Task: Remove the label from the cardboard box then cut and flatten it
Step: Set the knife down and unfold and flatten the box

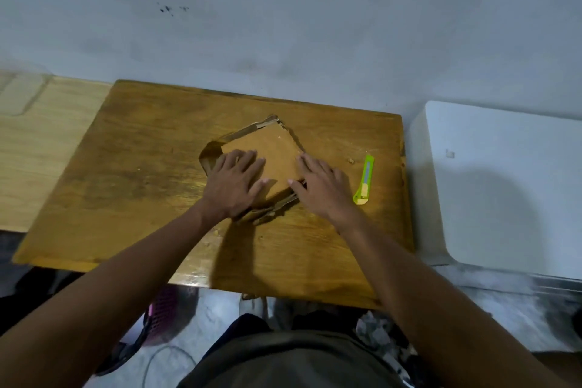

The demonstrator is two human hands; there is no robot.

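A brown cardboard box (273, 152) lies squashed nearly flat in the middle of the wooden table (148, 148), with folded flaps sticking out at its far and near edges. My left hand (234, 184) presses flat on its left part, fingers straight and spread. Over the box's right edge, my right hand (321, 186) presses down the same way. A lime-green utility knife (364, 180) rests on the table just right of my right hand, untouched. No label shows on the box.
A small scrap (351, 161) lies near the knife. A white appliance top (504, 186) stands to the right of the table, a paler wooden surface (41, 148) to the left, and a wall behind. A pink basket (163, 309) and clutter sit on the floor below.
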